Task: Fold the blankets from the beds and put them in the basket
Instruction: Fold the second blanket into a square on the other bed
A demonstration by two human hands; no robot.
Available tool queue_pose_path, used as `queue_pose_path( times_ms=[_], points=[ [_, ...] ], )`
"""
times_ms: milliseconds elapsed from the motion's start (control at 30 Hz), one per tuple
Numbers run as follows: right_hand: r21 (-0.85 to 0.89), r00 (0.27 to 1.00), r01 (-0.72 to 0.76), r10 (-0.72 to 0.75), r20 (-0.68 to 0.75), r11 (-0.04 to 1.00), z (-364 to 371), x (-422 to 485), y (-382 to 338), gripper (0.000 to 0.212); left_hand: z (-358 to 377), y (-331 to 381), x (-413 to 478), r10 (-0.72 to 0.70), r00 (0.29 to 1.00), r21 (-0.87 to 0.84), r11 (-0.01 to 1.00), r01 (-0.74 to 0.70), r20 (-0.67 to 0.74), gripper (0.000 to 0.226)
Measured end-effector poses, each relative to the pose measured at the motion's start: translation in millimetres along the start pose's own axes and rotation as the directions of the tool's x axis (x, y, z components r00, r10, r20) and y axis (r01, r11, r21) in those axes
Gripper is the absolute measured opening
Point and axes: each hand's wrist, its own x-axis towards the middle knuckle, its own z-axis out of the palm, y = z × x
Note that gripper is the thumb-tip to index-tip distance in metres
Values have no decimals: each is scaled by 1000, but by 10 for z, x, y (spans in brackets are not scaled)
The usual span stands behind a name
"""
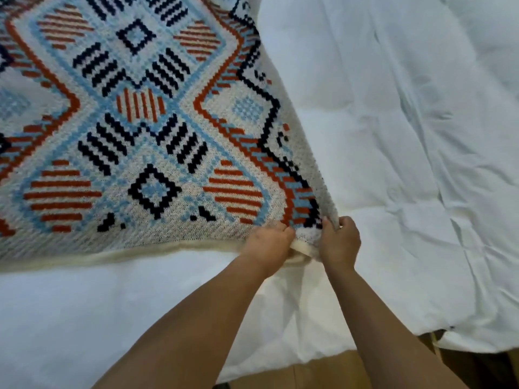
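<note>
A knitted blanket (pixel 140 122) with a red, light blue, navy and cream geometric pattern lies spread over the left half of a white bed (pixel 407 136). Its near right corner is bunched between my two hands. My left hand (pixel 268 242) grips the cream hem of the blanket's near edge, fingers curled over the fabric. Right beside it, my right hand (pixel 339 240) pinches the corner itself, thumb on top, where the right edge rises slightly off the bed. No basket is in view.
White wrinkled bedding (pixel 421 220) covers the bed to the right and in front of the blanket. The bed's near edge runs along the bottom, with a strip of brown wooden floor (pixel 323 369) below it.
</note>
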Motion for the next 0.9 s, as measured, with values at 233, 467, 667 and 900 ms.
queue_pose_path(
  times_ms=[233,467,667,900],
  points=[
    [-473,982,124,-41,182,873,192,115,89,18,149,-223,-110,-38,998,-79,996,42,48,29],
    [-475,893,446,-344,289,759,459,-376,-179,51,121,-659,-563,-159,979,-93,985,148,-125,46],
    [-192,637,713,-510,578,674,1020,-1223,-723,37,-169,-1524,-1184,-419,875,-52,906,419,-243,55],
    [-37,381,824,-505,775,565,1577,-2183,-1298,34,-629,-2844,-2255,-689,644,-65,698,713,-332,63]
  ],
)
